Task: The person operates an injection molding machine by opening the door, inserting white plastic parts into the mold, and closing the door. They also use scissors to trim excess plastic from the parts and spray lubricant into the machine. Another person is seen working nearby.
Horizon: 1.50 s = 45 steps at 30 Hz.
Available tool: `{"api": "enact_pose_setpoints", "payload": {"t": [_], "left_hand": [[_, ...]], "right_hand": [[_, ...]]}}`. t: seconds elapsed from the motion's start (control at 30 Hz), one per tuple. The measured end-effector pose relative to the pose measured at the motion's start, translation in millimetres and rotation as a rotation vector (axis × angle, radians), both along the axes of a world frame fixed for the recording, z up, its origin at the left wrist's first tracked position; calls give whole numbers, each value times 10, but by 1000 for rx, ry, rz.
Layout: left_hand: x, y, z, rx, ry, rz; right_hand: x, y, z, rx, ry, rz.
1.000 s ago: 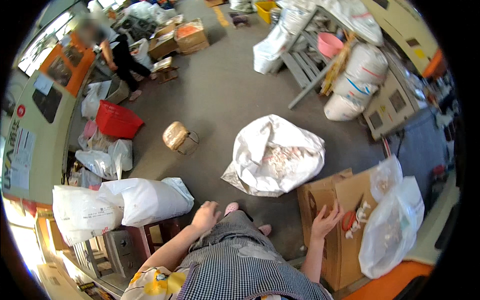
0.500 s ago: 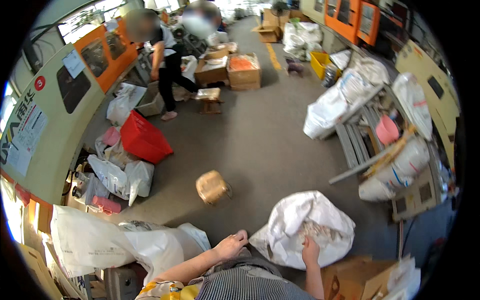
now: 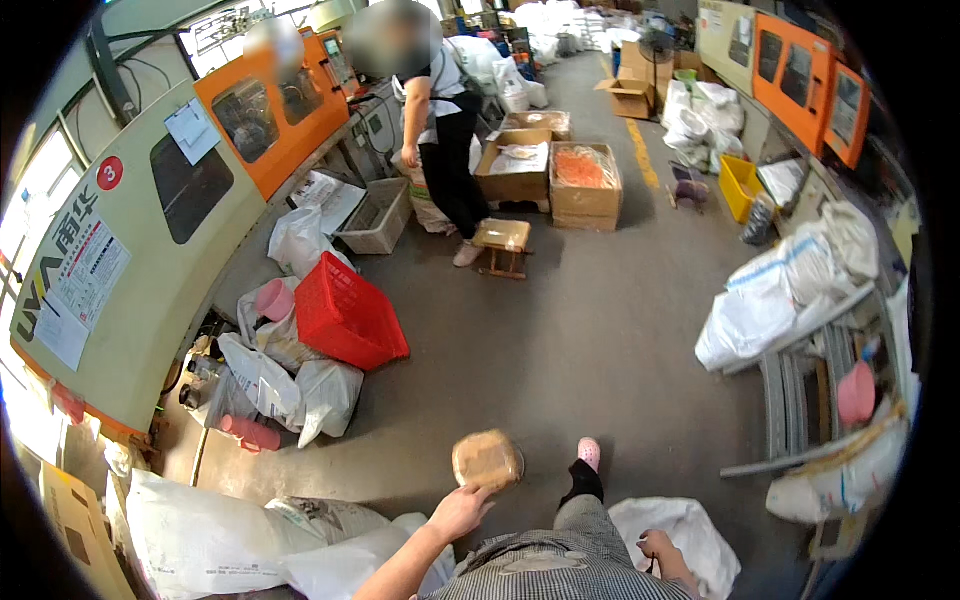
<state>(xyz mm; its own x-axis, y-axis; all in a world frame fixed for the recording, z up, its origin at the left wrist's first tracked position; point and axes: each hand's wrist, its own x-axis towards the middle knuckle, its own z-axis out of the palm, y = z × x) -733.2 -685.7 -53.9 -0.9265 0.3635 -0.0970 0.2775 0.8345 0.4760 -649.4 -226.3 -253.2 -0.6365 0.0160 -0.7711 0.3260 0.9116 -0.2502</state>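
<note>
My left hand (image 3: 462, 513) reaches forward, back upward, its fingers loosely stretched out and nothing visible in them. Its fingertips overlap the near edge of a low stool with a brown, taped seat (image 3: 487, 460); whether they touch it I cannot tell. My right hand (image 3: 656, 546) is curled beside my right thigh, in front of a large white woven sack (image 3: 690, 525). What those fingers hold, if anything, is hidden. My right foot, in a pink clog (image 3: 589, 453), is stretched forward on the floor to the right of the stool.
Filled white sacks (image 3: 200, 530) lie at my near left. Beyond them are a red crate (image 3: 345, 315) and a machine (image 3: 120, 260). A person (image 3: 450, 140) stands by a small stool (image 3: 502, 235) and cardboard boxes (image 3: 585, 205). Sacks (image 3: 770, 300) and metal rails (image 3: 790, 400) line the right.
My view has shifted, and the right foot now shows ahead. The stool is closer to my left hand. My right hand is no longer over the white sack's open mouth.
</note>
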Motion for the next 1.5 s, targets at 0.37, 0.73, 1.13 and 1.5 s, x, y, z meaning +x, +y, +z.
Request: {"api": "enact_pose_setpoints", "payload": {"t": [0.37,0.73,1.13,1.5], "left_hand": [[-1628,-402,-764,-72,-511,441],[-3886,-1504,-598,84,-507,631],[-7437,-3992,47,-73,28,636],[-7668,-5856,-881,-64,-589,1016]], "right_hand": [[-5075,-541,690,109,326,476],[-7888,-3151,757,-238,385,595],[-9859,-4360,166,56,18,756],[-12456,-8385,782,-388,462,1159]]}}
